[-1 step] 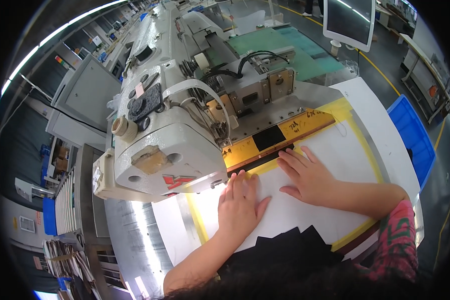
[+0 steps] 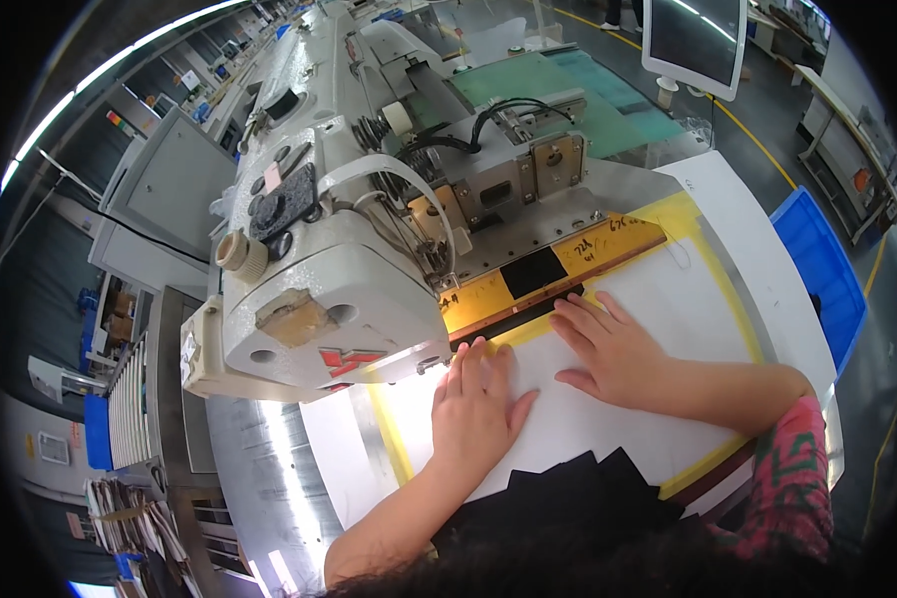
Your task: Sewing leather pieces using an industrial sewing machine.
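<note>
At left, sewing machine head point(image 2: 369, 289); left hand point(image 2: 473, 409) with loosely spread fingers, gripping nothing, tips on black strip point(image 2: 516, 319), seemingly already aligned along yellow plate point(image 2: 590, 255), no discernible stitching; nearer, black pieces point(image 2: 578, 483), apparently remaining; right hand point(image 2: 613, 357) likewise spread, empty, at strip's right end

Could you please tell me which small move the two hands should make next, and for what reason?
Perhaps a gentle press to steady the narrow, flat black strip along the shiny yellow plate. The bare left hand and bare right hand lie spread over the white sheet bordered with yellow tape, fingertips at or very near the strip's edge.
</note>
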Demonstrator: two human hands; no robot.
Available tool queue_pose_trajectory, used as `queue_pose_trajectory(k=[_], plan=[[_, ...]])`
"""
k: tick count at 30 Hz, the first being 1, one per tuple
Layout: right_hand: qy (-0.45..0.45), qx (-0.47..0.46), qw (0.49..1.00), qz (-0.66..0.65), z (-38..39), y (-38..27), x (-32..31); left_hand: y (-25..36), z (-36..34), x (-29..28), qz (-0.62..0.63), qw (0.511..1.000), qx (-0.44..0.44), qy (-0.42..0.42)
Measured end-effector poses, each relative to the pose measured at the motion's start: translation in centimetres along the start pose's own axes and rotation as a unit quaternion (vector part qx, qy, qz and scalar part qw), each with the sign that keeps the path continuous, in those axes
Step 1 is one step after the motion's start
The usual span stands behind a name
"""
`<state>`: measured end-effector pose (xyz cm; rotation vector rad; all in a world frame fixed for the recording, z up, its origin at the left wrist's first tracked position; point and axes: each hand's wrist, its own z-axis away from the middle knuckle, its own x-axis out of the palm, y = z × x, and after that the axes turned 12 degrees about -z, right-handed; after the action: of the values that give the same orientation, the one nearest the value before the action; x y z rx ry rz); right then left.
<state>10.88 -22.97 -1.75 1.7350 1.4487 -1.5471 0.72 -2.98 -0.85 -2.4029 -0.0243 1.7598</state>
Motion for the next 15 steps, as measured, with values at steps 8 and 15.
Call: queue_pose_trajectory(k=[8,15], plan=[[0.034,-0.015,0.999,0.04,-0.8,-0.2,0.0,-0.6,-0.6,-0.3,-0.018,1.0,0.012,0.015],[-0.223,-0.046,0.953,-0.198,2.2,-5.4,-3.1,-0.6,-0.6,-1.7,-0.004,1.0,0.015,0.022]])
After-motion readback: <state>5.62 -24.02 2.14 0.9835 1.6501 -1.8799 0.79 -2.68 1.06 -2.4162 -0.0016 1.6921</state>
